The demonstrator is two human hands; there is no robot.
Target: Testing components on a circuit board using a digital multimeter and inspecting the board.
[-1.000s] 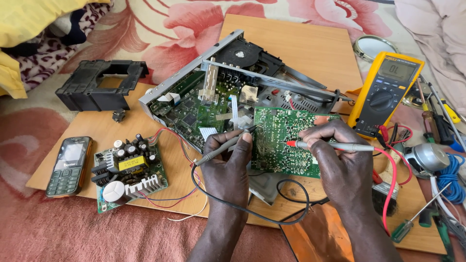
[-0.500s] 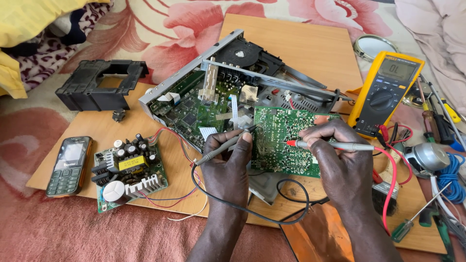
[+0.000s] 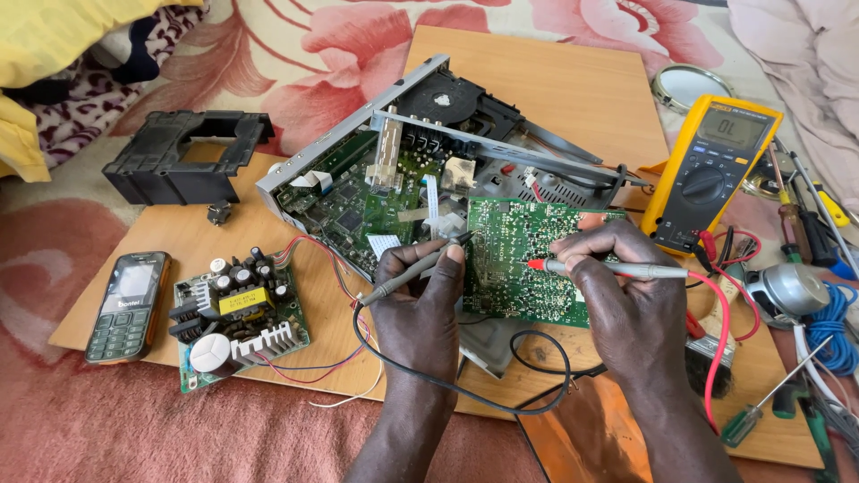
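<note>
Probes meet the green circuit board [image 3: 528, 259] at frame centre, left hand [image 3: 420, 304] pinching the black probe [image 3: 413, 270], right hand [image 3: 626, 286] gripping the red probe [image 3: 595, 267], chassis [image 3: 420, 161] already opened.

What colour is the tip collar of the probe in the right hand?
Red, on a grey probe held by the right hand; the head view shows it.

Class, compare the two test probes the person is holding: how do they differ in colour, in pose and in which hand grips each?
The grey probe with the black lead sits in the left hand, slanting up to the right; the red-tipped probe with the red lead sits in the right hand, lying almost level, its tip pointing left. Both tips meet the green circuit board, and both are pinched like pens.
</note>
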